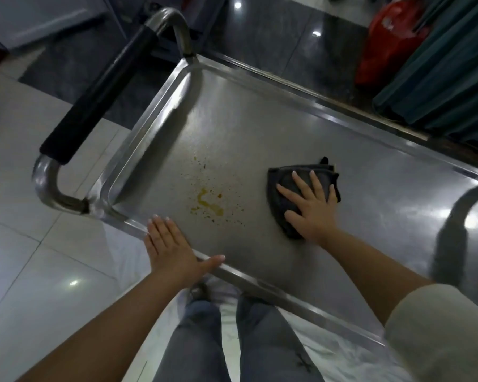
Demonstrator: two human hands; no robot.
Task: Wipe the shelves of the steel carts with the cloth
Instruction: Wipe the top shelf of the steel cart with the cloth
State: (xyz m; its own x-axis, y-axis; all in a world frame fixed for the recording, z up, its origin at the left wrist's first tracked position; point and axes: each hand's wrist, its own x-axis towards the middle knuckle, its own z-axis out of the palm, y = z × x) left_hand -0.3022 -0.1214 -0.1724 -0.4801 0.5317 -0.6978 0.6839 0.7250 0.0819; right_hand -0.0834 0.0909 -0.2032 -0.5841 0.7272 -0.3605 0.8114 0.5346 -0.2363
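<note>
The right hand (pixel 311 205) presses flat, fingers spread, on the folded dark cloth (pixel 287 188) lying mid-shelf on the steel cart's top shelf (pixel 260 128). The left hand (pixel 171 249) rests open-palmed on the near rim. The cloth looks soft and limp, so it is best driven under a flat palm towards the yellow stain (pixel 209 205).

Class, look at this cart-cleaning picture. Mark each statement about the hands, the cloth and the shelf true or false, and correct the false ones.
1. The right hand presses flat on the dark cloth. True.
2. The cloth covers the yellow stain. False: the stain lies bare, apart from the cloth.
3. The left hand grips the black handle. False: it rests on the shelf rim.
4. The shelf is steel. True.
</note>
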